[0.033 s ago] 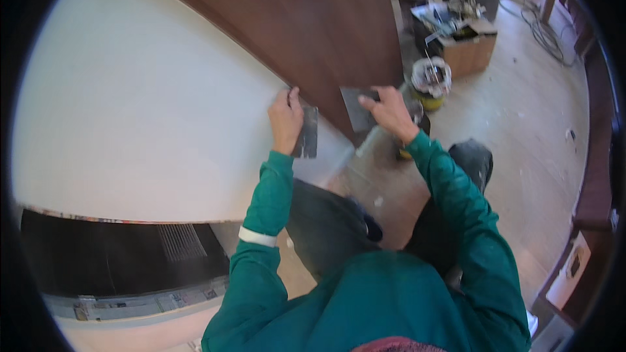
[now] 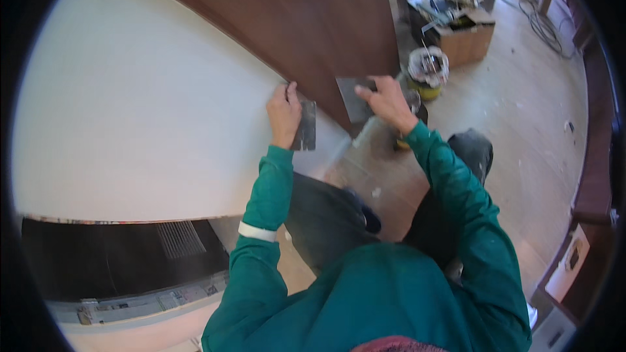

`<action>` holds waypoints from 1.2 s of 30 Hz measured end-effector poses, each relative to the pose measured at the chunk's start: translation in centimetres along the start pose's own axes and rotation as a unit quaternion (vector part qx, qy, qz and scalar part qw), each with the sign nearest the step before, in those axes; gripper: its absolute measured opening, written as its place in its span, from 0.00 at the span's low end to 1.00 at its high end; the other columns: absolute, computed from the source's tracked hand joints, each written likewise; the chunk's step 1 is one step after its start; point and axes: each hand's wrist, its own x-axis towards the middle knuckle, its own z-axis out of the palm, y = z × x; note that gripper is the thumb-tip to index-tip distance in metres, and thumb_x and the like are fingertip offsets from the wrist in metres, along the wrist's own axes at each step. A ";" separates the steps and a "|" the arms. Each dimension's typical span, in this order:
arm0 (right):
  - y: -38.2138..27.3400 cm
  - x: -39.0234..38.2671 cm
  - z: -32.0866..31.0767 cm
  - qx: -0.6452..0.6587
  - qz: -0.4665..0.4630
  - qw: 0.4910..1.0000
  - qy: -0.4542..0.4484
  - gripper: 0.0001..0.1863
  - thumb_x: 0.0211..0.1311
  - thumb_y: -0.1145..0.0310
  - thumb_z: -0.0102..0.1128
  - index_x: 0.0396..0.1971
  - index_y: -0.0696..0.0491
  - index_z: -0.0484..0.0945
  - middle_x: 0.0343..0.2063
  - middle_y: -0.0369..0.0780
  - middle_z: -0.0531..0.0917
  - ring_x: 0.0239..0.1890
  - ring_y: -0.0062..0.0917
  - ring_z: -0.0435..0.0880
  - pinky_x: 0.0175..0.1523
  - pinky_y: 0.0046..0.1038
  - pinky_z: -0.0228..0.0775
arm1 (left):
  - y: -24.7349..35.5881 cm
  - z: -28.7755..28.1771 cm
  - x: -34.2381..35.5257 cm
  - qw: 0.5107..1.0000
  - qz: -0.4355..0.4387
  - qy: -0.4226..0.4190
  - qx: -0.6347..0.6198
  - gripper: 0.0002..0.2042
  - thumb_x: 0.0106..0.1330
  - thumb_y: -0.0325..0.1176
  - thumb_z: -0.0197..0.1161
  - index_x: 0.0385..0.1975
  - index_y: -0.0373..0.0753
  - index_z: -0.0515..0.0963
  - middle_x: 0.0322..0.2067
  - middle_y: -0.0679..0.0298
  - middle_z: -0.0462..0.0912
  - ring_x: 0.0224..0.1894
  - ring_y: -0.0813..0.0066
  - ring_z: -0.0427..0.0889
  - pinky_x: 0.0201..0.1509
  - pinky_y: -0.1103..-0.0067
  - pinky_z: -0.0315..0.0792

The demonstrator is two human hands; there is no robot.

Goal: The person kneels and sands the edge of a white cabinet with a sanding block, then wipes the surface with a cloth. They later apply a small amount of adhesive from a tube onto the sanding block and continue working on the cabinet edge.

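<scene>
My left hand [image 2: 283, 118] is closed on a flat, dark putty scraper [image 2: 306, 129], whose plate stands out beside the wrist. Its fingertips lie at the seam between a white wall panel [image 2: 143, 104] and a brown panel [image 2: 313, 19]. In my right hand [image 2: 386, 101] is a wider grey metal putty scraper [image 2: 353, 99], gripped with the thumb over its face. That plate is in front of the brown panel's lower part; whether it touches is unclear. Both scrapers' handles or gripped edges are mostly covered by my fingers.
Right of the brown panel stand a yellow bucket [image 2: 427, 91] with a white-smeared rim and a cardboard box [image 2: 466, 42] of tools. A coiled cable [image 2: 544, 32] lies on the floor [image 2: 521, 124] farther back. A dark recess [image 2: 85, 257] opens below the white panel.
Hands and surroundings sit slightly higher in the picture. Both hands keep the same grip on their scrapers.
</scene>
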 end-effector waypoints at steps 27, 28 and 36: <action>17.7 -9.9 -1.6 -0.157 0.227 0.938 -0.211 0.24 0.53 0.57 0.66 0.41 0.65 0.81 0.40 0.57 0.83 0.45 0.47 0.83 0.51 0.39 0.73 | 0.5 1.8 -11.5 0.936 -0.064 -0.338 -0.079 0.13 0.64 0.39 0.63 0.34 0.32 0.83 0.17 0.52 0.77 0.19 0.68 0.76 0.27 0.72 0.70; 19.3 -11.1 -0.1 -0.145 0.257 0.933 -0.204 0.24 0.52 0.58 0.66 0.40 0.65 0.81 0.39 0.57 0.83 0.44 0.47 0.84 0.50 0.39 0.74 | 1.1 0.9 -11.6 0.929 -0.053 -0.354 -0.092 0.13 0.64 0.39 0.64 0.33 0.32 0.83 0.15 0.55 0.76 0.18 0.71 0.73 0.25 0.73 0.68; 24.5 -16.5 12.2 0.227 0.540 0.810 0.014 0.17 0.52 0.64 0.65 0.34 0.64 0.82 0.28 0.50 0.84 0.33 0.35 0.86 0.33 0.36 0.79 | 4.3 -0.7 -4.5 0.911 -0.106 -0.381 -0.117 0.16 0.62 0.43 0.68 0.28 0.33 0.83 0.12 0.58 0.71 0.16 0.72 0.66 0.24 0.74 0.65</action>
